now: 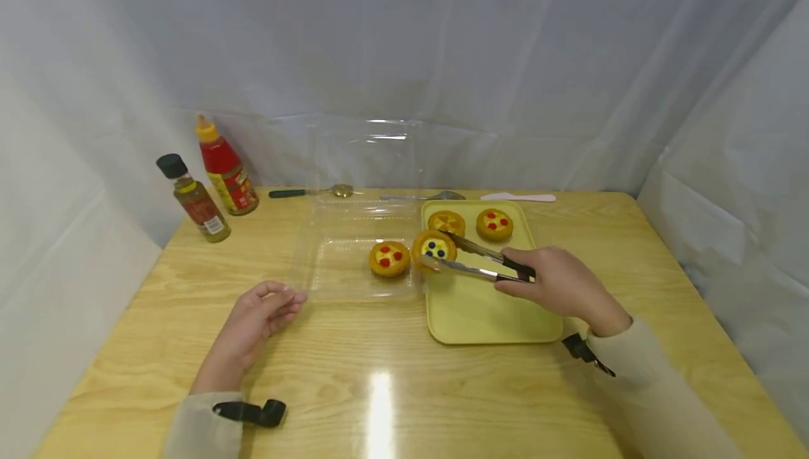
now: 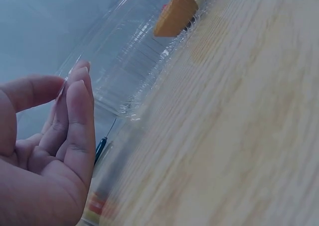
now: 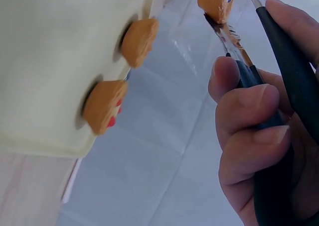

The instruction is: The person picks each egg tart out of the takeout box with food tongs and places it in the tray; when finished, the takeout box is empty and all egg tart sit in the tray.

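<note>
My right hand (image 1: 559,283) grips a pair of black-handled metal tongs (image 1: 468,269). Between the tong tips is a small tart with blue dots (image 1: 435,240), held over the left edge of the yellow tray (image 1: 487,322); the right wrist view shows this tart (image 3: 215,2) raised higher than the tray. At the near left corner of a clear plastic container (image 1: 341,262), its lid standing up behind, my left hand (image 1: 255,322) pinches the rim between thumb and fingers (image 2: 79,106). Inside the container, to the right, sits a tart with red dots (image 1: 389,260).
Two tarts lie on the tray: one with a crossed top (image 1: 445,220), another with red dots (image 1: 495,225). Along the back are a green-handled spoon (image 1: 287,193), a fork (image 1: 449,195) and a pink knife (image 1: 518,198). A sauce bottle (image 1: 230,175) and an oil bottle (image 1: 201,206) stand back left.
</note>
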Tool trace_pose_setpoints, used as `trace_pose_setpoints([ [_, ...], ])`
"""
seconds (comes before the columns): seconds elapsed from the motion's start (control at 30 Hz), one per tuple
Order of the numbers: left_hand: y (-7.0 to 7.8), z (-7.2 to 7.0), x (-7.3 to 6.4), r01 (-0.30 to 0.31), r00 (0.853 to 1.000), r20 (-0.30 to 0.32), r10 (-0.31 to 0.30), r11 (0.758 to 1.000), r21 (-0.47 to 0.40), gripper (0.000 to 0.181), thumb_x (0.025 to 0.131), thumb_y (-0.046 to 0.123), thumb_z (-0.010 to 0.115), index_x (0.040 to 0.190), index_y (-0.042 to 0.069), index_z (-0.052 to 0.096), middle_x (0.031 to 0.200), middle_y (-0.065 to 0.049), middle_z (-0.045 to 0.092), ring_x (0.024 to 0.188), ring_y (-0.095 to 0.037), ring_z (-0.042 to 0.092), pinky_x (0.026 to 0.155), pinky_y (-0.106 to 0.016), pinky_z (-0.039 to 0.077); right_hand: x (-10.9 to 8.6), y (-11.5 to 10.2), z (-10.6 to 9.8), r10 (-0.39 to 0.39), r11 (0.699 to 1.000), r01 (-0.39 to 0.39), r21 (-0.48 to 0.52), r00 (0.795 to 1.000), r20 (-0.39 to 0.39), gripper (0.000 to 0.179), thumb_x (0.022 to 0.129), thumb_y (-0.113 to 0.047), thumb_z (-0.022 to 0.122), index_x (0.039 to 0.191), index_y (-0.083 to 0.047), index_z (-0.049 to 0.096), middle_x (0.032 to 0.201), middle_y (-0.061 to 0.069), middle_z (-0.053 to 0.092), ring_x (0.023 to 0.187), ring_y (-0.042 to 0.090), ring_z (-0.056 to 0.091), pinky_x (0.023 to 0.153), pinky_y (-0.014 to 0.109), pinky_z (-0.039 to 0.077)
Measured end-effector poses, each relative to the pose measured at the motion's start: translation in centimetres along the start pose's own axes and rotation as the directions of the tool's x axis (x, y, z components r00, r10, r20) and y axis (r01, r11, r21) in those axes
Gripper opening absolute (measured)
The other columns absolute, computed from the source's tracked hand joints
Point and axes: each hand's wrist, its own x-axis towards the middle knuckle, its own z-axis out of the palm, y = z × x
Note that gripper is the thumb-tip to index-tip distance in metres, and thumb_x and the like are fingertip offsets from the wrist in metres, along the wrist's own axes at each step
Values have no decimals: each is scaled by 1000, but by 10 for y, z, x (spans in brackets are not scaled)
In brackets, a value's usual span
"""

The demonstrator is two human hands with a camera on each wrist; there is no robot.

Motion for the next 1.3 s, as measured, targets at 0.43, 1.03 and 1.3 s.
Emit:
trace_pose_setpoints([
  [0.43,1,-1,1,17,999,45,-16,1000,-24,23,103,17,57,116,-1,51,100,0,73,93,-12,68,83,-24,55,-18,23,7,70,997,-70,14,997,-36,60,92,-49,66,132,-4,62,61,-7,45,50,7,36,47,25,31],
  [1.03,-3,-4,3,21,998,51,-21,1000,-3,34,103,19,56,124,-5,43,103,-1,71,96,-14,67,84,-26,55,-15,24,13,109,993,-109,45,994,8,67,91,-52,66,136,-4,60,59,-5,45,48,8,36,46,26,33],
  [1.3,-1,-4,2,10,999,54,-9,1000,-8,31,103,16,55,121,-5,44,101,-1,72,94,-13,67,83,-25,55,-19,12,12,140,988,-138,62,990,-21,74,90,-60,61,140,-5,55,60,-5,41,49,8,31,46,27,31],
])
